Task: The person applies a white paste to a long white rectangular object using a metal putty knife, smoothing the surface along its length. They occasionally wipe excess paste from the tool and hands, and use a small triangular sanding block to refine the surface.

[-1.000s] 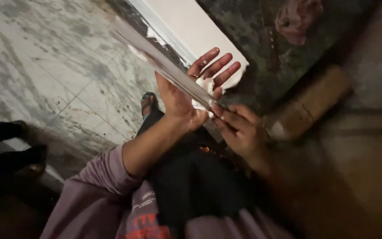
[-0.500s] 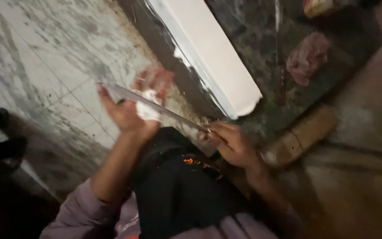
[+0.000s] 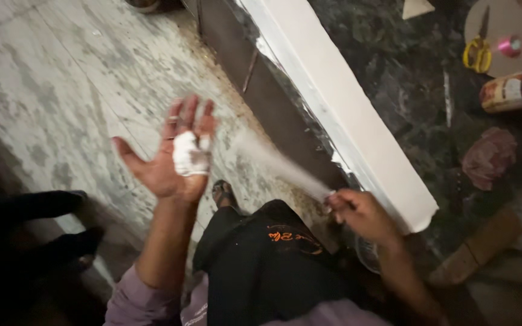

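My left hand point(image 3: 167, 163) is raised palm up over the floor with its fingers spread, and a small white wad point(image 3: 190, 154) lies against the palm and lower fingers. My right hand point(image 3: 360, 211) is closed on one end of a long thin pale strip point(image 3: 279, 164). The strip is blurred by motion and points up-left toward my left hand without touching it. Below both hands are my dark-clothed lap and a sandalled foot point(image 3: 222, 193).
A long white slab point(image 3: 345, 115) edges a dark marble surface point(image 3: 406, 78). On that surface are a round board with yellow scissors point(image 3: 478, 53), a pink ribbon spool point(image 3: 509, 45), a can point(image 3: 512, 90), a pink cloth point(image 3: 487, 157) and a brown block point(image 3: 478, 247). Another person's dark shoes point(image 3: 61, 235) are at left.
My left hand has come off the strip, moved left and opened with the white wad in it. My right hand keeps the strip, which now swings free.
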